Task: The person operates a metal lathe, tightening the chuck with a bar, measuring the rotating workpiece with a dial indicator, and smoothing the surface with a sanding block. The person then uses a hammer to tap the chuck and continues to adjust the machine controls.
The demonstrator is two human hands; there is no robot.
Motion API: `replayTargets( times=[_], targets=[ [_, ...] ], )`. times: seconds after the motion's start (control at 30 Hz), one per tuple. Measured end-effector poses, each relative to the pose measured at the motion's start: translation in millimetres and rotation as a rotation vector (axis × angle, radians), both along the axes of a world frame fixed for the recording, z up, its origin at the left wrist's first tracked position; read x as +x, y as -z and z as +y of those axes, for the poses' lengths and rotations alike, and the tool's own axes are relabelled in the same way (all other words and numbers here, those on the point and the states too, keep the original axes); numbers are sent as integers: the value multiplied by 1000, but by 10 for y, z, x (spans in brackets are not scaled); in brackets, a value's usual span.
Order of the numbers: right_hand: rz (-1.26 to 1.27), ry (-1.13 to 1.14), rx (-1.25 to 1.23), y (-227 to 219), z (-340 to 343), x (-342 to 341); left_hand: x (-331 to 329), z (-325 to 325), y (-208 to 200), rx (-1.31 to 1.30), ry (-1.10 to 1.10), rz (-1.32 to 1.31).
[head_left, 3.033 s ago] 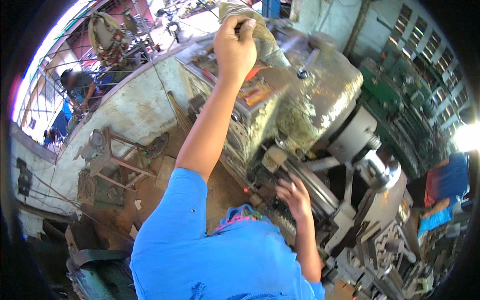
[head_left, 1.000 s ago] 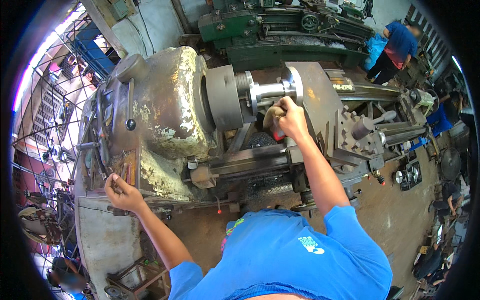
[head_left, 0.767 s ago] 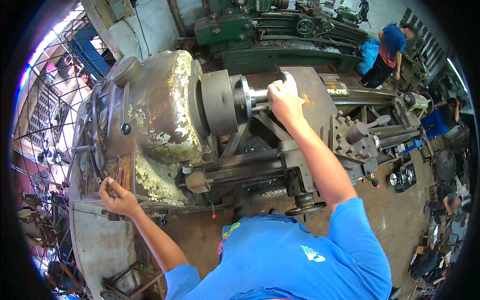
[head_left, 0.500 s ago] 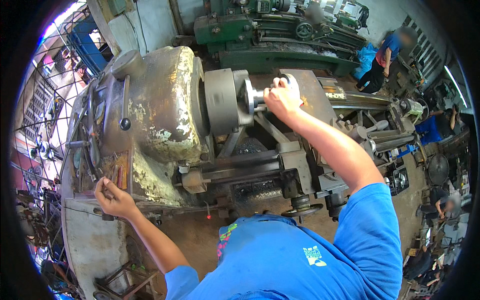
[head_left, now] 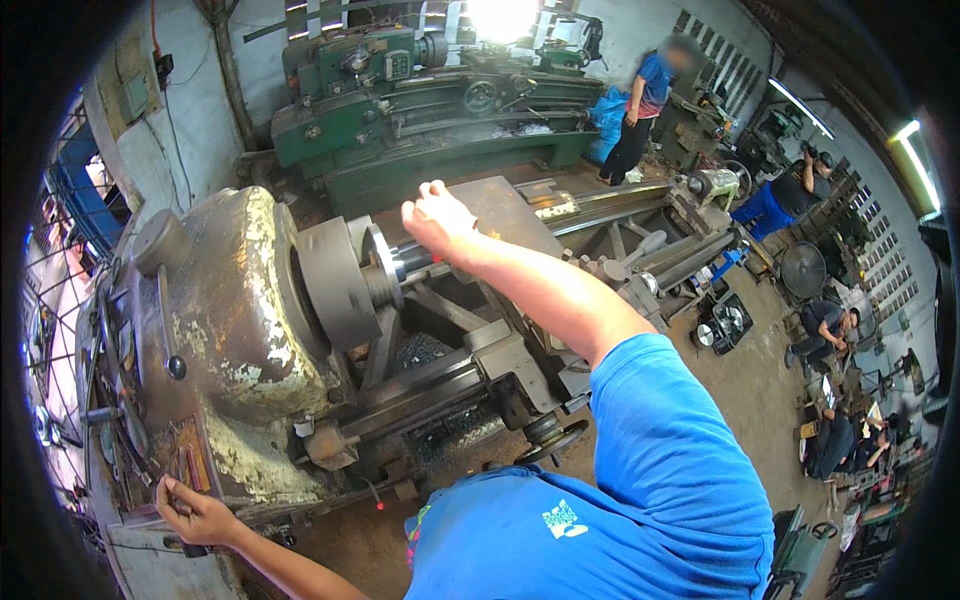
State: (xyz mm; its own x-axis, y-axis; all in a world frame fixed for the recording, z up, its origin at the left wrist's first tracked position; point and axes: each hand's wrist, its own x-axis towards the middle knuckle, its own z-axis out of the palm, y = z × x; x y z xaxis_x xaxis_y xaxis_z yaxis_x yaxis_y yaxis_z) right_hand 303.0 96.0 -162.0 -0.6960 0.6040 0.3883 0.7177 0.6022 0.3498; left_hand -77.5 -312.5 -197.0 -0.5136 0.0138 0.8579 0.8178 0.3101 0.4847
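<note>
A shiny steel bar [head_left: 412,258] sticks out of the round chuck [head_left: 340,283] of a big worn lathe [head_left: 235,330], and it lies level, its long axis running from the chuck on the left toward the carriage on the right. The right hand [head_left: 437,218] sits on top of the bar's free end, so the bar lies directly under and slightly left of the palm; the fingers are curled down over it, closed around the metal as far as can be seen, though the far side of the grip is hidden by the hand itself. The right arm reaches out nearly straight from the blue shirt [head_left: 620,500] to get there, and it is plainly the nearer hand to the bar.

The left hand [head_left: 195,512] is well apart from the bar, low at the front of the lathe's head end, with fingers bent against a small control plate [head_left: 188,462] by the levers. Whether it pinches a lever or only rests there is hard to say from this angle.

Below the bar the lathe bed [head_left: 450,370] runs off to the right, with dark chips lying between its rails. Behind stands a second, green lathe [head_left: 420,110]. A person in a blue top [head_left: 645,105] stands beyond it, and other people [head_left: 830,400] work farther to the right on the shop floor.
</note>
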Motion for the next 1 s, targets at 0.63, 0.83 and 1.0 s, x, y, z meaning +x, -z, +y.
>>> replayTargets(
  times=[0.63, 0.83, 1.0],
  targets=[
    [287, 14, -174, -141, -356, 161, 397, 159, -341, 68, -28, 23],
    [671, 112, -390, 242, -886, 442, 393, 186, -312, 81, 24, 79],
    [1183, 120, -375, 916, -1564, 689, -50, 174, -96, 32, 85, 232]
  ],
)
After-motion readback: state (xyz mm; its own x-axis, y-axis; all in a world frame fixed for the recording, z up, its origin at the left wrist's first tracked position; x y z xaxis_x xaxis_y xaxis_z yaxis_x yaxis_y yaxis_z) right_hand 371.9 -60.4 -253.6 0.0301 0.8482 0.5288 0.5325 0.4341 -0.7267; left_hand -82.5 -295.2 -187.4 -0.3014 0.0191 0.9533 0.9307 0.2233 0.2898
